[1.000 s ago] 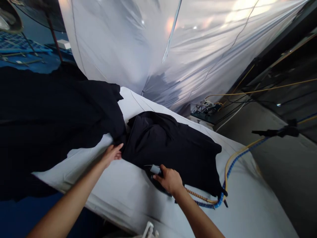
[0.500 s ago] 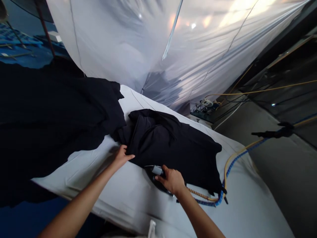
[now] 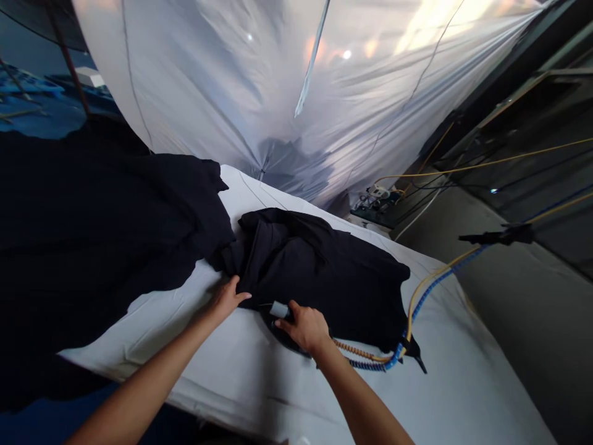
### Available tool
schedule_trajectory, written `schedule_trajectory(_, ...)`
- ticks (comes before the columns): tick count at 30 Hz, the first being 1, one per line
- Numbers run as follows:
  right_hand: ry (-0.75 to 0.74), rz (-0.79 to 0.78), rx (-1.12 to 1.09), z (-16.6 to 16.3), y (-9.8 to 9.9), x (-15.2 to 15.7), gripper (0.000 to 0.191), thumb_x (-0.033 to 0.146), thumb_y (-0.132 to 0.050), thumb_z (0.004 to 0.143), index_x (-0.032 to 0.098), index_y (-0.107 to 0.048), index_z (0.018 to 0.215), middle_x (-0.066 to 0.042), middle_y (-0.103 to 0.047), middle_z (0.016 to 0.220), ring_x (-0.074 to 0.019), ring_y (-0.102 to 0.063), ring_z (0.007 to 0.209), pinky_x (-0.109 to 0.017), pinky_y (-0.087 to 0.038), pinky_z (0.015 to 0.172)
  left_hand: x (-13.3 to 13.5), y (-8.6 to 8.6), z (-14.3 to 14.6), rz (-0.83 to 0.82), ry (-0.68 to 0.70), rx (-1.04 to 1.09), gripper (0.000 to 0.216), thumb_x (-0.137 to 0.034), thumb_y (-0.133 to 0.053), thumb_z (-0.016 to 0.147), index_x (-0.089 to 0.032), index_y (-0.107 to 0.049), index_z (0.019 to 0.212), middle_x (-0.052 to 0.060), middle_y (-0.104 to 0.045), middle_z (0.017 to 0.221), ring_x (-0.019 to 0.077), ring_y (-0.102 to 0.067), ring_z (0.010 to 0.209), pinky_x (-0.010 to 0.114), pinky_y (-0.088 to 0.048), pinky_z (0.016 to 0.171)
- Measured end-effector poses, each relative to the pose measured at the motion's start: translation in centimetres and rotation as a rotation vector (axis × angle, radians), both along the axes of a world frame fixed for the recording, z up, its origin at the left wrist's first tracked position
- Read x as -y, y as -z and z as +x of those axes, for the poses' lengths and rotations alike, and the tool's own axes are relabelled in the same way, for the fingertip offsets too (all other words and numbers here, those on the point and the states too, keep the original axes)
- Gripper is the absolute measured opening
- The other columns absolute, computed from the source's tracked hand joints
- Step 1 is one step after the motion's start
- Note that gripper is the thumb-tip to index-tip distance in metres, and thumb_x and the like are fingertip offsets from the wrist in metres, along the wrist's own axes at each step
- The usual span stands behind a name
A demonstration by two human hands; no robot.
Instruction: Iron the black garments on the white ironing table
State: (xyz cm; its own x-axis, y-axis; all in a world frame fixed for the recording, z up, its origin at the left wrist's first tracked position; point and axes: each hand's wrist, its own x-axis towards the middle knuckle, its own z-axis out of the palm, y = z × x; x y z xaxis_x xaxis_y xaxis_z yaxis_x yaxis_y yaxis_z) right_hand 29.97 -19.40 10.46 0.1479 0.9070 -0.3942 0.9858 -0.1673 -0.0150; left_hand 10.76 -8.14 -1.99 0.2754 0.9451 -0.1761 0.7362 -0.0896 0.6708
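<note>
The right grip point(image 3: 306, 326) was wrapped around the iron point(image 3: 279, 334), which had slid slightly left along the dark garment's point(image 3: 333, 278) near edge since the previous frame. The left grip point(image 3: 228, 300) touched that garment's near-left corner; whether it pinched cloth, I couldn't tell. White table point(image 3: 467, 371) stretched nearside and rightward, crossed by hoses point(image 3: 393, 360); another dark cloth point(image 3: 102, 235) bordered left.

Free pass over white board point(image 3: 231, 364) before iron point(image 3: 277, 334); 2 hoses point(image 3: 411, 309) block right.
</note>
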Motion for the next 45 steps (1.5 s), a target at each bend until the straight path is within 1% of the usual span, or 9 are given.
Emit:
schedule_trajectory(5, 0.022, 0.017, -0.014, -1.6, 0.0, -0.9, 0.05, 0.067, -0.038, 0.073, 0.026, -0.054, 0.097, -0.005, -0.067, 0.086, -0.024, -0.062, 0.082, -0.029, -0.04, 0.062, -0.8, 0.1, -0.5, -0.086, 0.021, 0.198, 0.018, -0.036, -0.055, 0.067, -0.018, -0.056, 0.068, 0.0, -0.06, 0.064, 0.0169, -0.057, 0.07, 0.026, -0.038, 0.061)
schedule_trajectory(12, 0.098, 0.024, -0.02, -3.2, 0.1, -1.4, 0.049, 0.066, -0.04, 0.073, 0.026, -0.054, 0.096, -0.004, -0.067, 0.086, -0.0238, -0.062, 0.082, -0.029, -0.041, 0.063, -5.3, -3.0, 1.7, -0.665, 0.136, 0.896, 0.046, -0.048, -0.047, 0.07, -0.016, -0.061, 0.1, 0.006, -0.067, 0.094, 0.02, -0.059, 0.092, 0.033, -0.043, 0.082)
schedule_trajectory(19, 0.154, 0.048, 0.0, -3.5, 0.7, -1.3, 0.045, 0.064, -0.039, 0.074, 0.026, -0.053, 0.095, -0.005, -0.068, 0.083, -0.0243, -0.063, 0.079, -0.029, -0.041, 0.06, -12.2, -5.9, 2.8, -0.18, -0.047, 0.794, 0.077, -0.044, -0.062, 0.064, -0.026, -0.03, 0.131, 0.006, -0.052, 0.123, 0.0203, -0.046, 0.114, 0.036, -0.035, 0.095)
schedule_trajectory(22, 0.181, 0.037, -0.001, -3.8, 0.7, -1.5, 0.044, 0.062, -0.039, 0.076, 0.026, -0.051, 0.097, -0.005, -0.068, 0.084, -0.0241, -0.063, 0.079, -0.03, -0.041, 0.061, -10.4, -3.9, 1.6, -0.17, 0.001, 0.452, 0.086, -0.034, -0.072, 0.055, -0.019, -0.03, 0.128, 0.006, -0.061, 0.097, 0.0204, -0.058, 0.089, 0.035, -0.045, 0.08)
schedule_trajectory(28, 0.248, 0.045, 0.0, -5.0, 0.8, -2.3, 0.042, 0.061, -0.036, 0.078, 0.025, -0.049, 0.096, -0.007, -0.067, 0.085, -0.0246, -0.063, 0.08, -0.032, -0.043, 0.064, -5.1, -1.1, 0.7, 0.242, -0.061, 0.146, 0.039, -0.013, -0.053, 0.071, -0.015, -0.042, 0.109, 0.003, -0.056, 0.083, 0.0168, -0.055, 0.081, 0.031, -0.045, 0.074)
schedule_trajectory(31, 0.275, 0.047, -0.006, -5.5, 0.9, -2.6, 0.042, 0.06, -0.037, 0.078, 0.024, -0.049, 0.096, -0.007, -0.067, 0.085, -0.0253, -0.063, 0.081, -0.032, -0.043, 0.065, -4.9, -2.1, 1.1, 0.502, 0.287, 0.191, 0.026, -0.01, -0.044, 0.075, -0.02, -0.051, 0.099, 0.005, -0.056, 0.094, 0.0166, -0.051, 0.095, 0.031, -0.041, 0.084)
schedule_trajectory(35, 0.302, 0.027, -0.013, -5.7, 0.6, -2.8, 0.042, 0.059, -0.038, 0.078, 0.024, -0.048, 0.098, -0.007, -0.067, 0.088, -0.0267, -0.062, 0.084, -0.034, -0.044, 0.066, -6.9, -3.4, 2.2, 0.405, 0.692, 0.134, 0.036, -0.006, -0.042, 0.074, -0.026, -0.057, 0.098, 0.003, -0.057, 0.1, 0.0142, -0.05, 0.1, 0.027, -0.039, 0.087)
schedule_trajectory(39, 0.325, 0.02, -0.022, -5.8, 0.4, -2.9, 0.04, 0.059, -0.038, 0.078, 0.024, -0.048, 0.097, -0.008, -0.067, 0.088, -0.027, -0.062, 0.085, -0.034, -0.044, 0.066, -7.9, -2.8, 2.3, 0.314, 0.523, 0.214, 0.04, -0.005, -0.041, 0.072, -0.026, -0.054, 0.104, 0.004, -0.049, 0.112, 0.0141, -0.048, 0.105, 0.026, -0.038, 0.092)
schedule_trajectory(45, 0.375, 0.021, -0.015, -6.3, 0.5, -3.1, 0.042, 0.06, -0.036, 0.079, 0.024, -0.047, 0.098, -0.009, -0.066, 0.09, -0.0259, -0.062, 0.087, -0.033, -0.043, 0.068, -5.0, -0.4, 0.6, 0.227, -0.05, 0.198, 0.033, -0.016, -0.055, 0.069, -0.019, -0.044, 0.1, 0.005, -0.052, 0.089, 0.0177, -0.053, 0.088, 0.03, -0.043, 0.079)
